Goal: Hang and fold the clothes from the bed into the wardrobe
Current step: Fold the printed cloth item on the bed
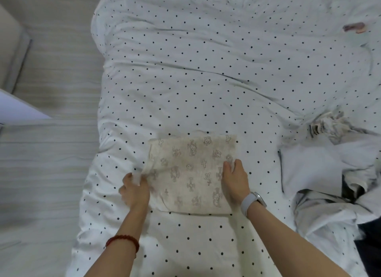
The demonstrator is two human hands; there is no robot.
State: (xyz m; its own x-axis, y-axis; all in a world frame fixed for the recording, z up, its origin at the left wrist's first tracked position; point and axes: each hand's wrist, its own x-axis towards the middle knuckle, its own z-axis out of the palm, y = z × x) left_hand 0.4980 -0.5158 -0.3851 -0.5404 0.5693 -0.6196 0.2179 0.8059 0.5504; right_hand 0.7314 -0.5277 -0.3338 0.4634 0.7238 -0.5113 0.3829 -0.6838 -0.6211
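At lower centre of the frame, a folded cloth (pixel 191 173), cream with a faint printed pattern, lies flat on the bed (pixel 206 80), whose cover is white with black dots. The left hand (pixel 135 191) meets the cloth's left edge with fingers curled, pinching a fold of fabric; the view is slightly blurred there. The right hand (pixel 235 181) lies on the cloth's right edge, fingers bent around the border, apparently gripping it. A watch (pixel 254 201) is on the right wrist and a red bracelet (pixel 123 240) on the left. At right of the frame, a pile (pixel 329 173) of white and dark clothes waits, near the cloth but apart from it. The wardrobe is not in view.

Handling, as judged: the cloth looks light, soft and limp, so the fold would slump if lifted by one corner. Taking both side edges together, or sliding the fingers beneath, should keep the layers stacked during carrying.
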